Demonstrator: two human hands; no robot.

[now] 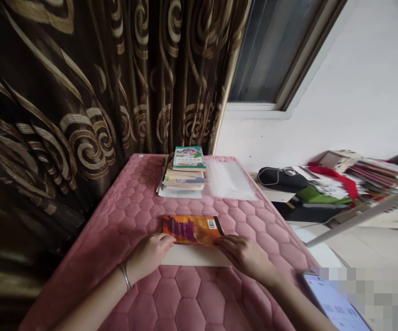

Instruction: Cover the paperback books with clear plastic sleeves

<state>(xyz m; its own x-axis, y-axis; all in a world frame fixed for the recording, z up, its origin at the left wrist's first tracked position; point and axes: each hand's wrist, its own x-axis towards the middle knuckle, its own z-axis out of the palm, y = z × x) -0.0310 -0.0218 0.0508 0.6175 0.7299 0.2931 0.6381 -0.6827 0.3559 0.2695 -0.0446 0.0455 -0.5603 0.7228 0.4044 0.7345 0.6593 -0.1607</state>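
Note:
An orange book [192, 229] lies back cover up, barcode showing, on a pink quilted surface [185, 299]. Part of it sits on a clear plastic sleeve or cover [195, 258] whose pale edge shows in front of it. My left hand [148, 254], a bracelet on its wrist, rests with curled fingers at the book's left lower corner. At the book's right lower corner my right hand [245, 254] presses down with bent fingers. Both hands touch the book and the sleeve beneath it.
A stack of books [185, 172] stands at the far end, with clear plastic sheets [229, 180] beside it. A dark patterned curtain [81, 92] hangs at left. A cluttered desk [337, 188] is at right. A phone [333, 303] lies at the near right.

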